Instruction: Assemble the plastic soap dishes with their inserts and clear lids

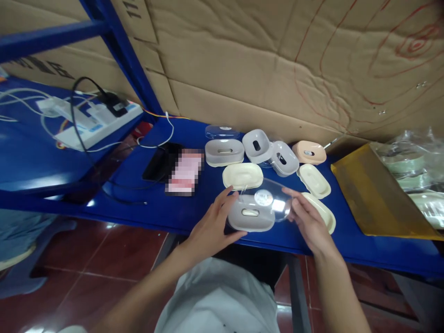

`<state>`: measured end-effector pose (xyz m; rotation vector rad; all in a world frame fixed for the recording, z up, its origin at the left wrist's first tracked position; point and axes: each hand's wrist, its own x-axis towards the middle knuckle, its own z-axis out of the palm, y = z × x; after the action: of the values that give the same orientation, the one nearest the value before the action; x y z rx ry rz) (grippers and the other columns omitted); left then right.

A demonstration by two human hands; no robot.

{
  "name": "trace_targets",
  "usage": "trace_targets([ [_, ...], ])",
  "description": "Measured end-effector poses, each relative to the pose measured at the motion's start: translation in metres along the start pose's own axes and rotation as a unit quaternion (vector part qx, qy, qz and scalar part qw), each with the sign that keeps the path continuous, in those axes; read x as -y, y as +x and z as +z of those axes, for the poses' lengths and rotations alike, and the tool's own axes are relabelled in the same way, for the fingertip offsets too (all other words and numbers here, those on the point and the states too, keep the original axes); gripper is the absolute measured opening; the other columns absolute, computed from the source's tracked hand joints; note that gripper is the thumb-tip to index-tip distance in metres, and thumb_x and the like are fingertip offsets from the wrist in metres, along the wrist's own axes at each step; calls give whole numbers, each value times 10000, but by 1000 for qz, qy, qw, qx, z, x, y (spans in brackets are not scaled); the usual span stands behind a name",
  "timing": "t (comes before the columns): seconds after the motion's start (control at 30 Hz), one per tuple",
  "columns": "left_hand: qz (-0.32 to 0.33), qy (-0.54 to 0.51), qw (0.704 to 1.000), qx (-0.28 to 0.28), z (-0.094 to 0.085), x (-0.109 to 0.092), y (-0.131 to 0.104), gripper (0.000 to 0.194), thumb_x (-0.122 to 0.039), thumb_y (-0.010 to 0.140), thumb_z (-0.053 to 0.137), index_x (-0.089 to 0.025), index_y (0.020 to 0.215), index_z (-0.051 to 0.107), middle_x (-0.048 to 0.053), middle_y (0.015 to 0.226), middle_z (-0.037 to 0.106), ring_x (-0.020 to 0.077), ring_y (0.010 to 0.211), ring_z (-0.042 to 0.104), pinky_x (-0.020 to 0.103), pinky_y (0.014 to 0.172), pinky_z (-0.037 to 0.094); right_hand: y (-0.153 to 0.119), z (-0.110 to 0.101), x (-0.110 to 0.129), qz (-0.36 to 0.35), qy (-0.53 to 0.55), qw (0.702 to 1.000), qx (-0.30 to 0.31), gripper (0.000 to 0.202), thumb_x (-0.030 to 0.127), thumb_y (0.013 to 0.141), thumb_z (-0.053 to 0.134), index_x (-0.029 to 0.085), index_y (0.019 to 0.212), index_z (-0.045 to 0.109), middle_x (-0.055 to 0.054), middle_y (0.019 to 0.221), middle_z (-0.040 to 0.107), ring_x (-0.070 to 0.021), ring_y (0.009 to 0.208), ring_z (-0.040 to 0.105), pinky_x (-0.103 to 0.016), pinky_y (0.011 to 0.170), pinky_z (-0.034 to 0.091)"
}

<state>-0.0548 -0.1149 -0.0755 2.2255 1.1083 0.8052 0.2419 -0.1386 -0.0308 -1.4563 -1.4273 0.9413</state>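
My left hand (pixel 212 223) grips the left end of a grey oval plastic box (pixel 265 223), thumb at its near edge and fingers on the far side. A slot with a pale bar shows in the box's floor. My right hand (pixel 308 218) pinches the right end of a clear lid (pixel 282 196) bearing a round white sticker. The lid is tilted over the far right part of the box; whether they touch I cannot tell. Beyond the box lies a cream oval tray (pixel 243 175). Another cream tray (pixel 328 215) is partly hidden behind my right hand.
Grey boxes (pixel 225 150) and a peach box (pixel 308 152) stand along the cardboard wall (pixel 243 55). A clear lid (pixel 222 132) lies behind them. At right is an open carton (pixel 364 199) beside bagged pale green parts (pixel 404 162). Left are a phone (pixel 185 171) and a power strip (pixel 100 127).
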Motion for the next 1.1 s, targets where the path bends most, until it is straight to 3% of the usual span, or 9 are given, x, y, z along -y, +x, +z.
trace_targets([
  [0.1, 19, 20, 999, 33, -2, -1, 1, 1018, -348, 913, 855, -410, 1705, 219, 126, 1740, 360, 381, 1560, 453, 580, 1215, 495, -16, 11, -17, 20, -56, 998, -8, 458, 505, 1117, 480, 226, 1442, 639, -30, 873, 727, -171, 701, 653, -322, 667, 587],
  [0.17, 36, 36, 998, 45, -3, -1, 1, 941, -343, 931, 840, -413, 1689, 287, 115, 1699, 430, 370, 1540, 479, 573, 1233, 475, -19, 19, -22, -30, -138, 989, -54, 436, 490, 1119, 479, 249, 1439, 651, -92, 1150, 759, -224, 1008, 722, -408, 913, 621],
  [0.23, 40, 41, 998, 40, -4, -1, 1, 901, -346, 932, 841, -408, 1671, 330, 116, 1675, 456, 357, 1528, 495, 560, 1240, 471, -20, 25, -22, -94, -198, 973, -69, 434, 450, 1126, 473, 267, 1492, 619, -131, 1456, 657, -271, 1353, 627, -501, 1147, 531],
  [0.37, 20, 6, 999, 28, -1, 2, 0, 931, -376, 906, 866, -396, 1664, 326, 125, 1678, 439, 339, 1530, 505, 536, 1221, 505, -25, 31, -16, -202, -276, 937, 70, 582, 431, 1092, 578, 341, 1650, 441, -103, 1722, 422, -311, 1599, 401, -569, 1259, 441],
  [0.5, 7, -35, 999, 25, 0, 5, 0, 1018, -390, 875, 897, -385, 1679, 271, 133, 1657, 468, 341, 1545, 489, 563, 1241, 481, -28, 36, -9, -247, -334, 904, 99, 667, 406, 1056, 660, 371, 1671, 405, -80, 1741, 404, -337, 1638, 326, -624, 1255, 444],
  [0.63, 10, -31, 999, 38, -2, 6, 1, 885, -432, 906, 861, -389, 1644, 374, 123, 1647, 458, 336, 1520, 518, 545, 1233, 496, -25, 38, -6, -283, -370, 878, 112, 677, 405, 1031, 700, 374, 1655, 441, -89, 1730, 421, -364, 1634, 327, -649, 1239, 460],
  [0.9, 19, -34, 998, 48, -2, 6, 1, 892, -429, 937, 830, -401, 1673, 326, 112, 1659, 467, 313, 1533, 503, 535, 1252, 473, -27, 33, -17, -280, -352, 886, 110, 734, 367, 1051, 673, 394, 1699, 330, -83, 1753, 373, -351, 1656, 276, -644, 1234, 471],
  [1.1, 31, -27, 998, 39, -9, 2, -2, 826, -469, 991, 758, -371, 1681, 314, 123, 1716, 397, 316, 1572, 453, 514, 1248, 479, -33, 27, -18, -289, -407, 864, 67, 730, 378, 1042, 684, 366, 1694, 355, -110, 1716, 435, -376, 1611, 366, -636, 1208, 487],
])
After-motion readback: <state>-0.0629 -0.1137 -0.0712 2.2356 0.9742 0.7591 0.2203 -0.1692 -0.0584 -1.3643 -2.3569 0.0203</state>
